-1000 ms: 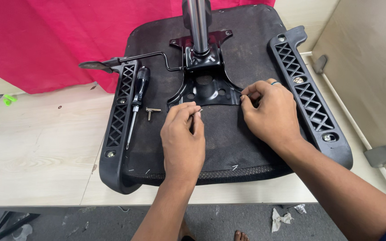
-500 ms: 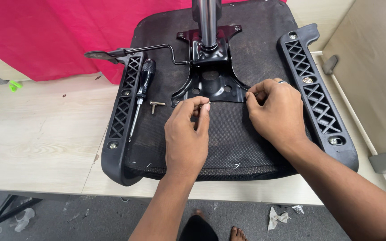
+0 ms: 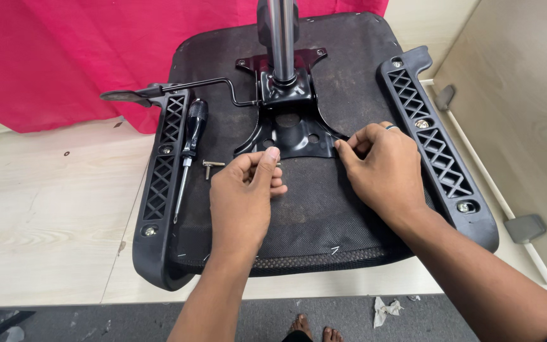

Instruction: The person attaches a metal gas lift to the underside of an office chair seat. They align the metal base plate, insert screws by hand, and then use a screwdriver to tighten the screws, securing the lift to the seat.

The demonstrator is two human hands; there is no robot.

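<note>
Both hands have drawn slightly apart on an upturned office chair seat since a moment ago.

Head view: the left hand (image 3: 243,196) pinches something small, too tiny to identify, between thumb and fingertips at the front edge of the black metal mounting plate (image 3: 289,130). The right hand (image 3: 384,168), fingers curled together, touches the plate's right corner. The seat (image 3: 324,209) lies underside up on a pale table (image 3: 45,215). A screwdriver (image 3: 188,149) and loose bolt (image 3: 211,166) rest left of the plate.

I see no packages, labels, signs or screens anywhere on the table or beyond its edges.
</note>
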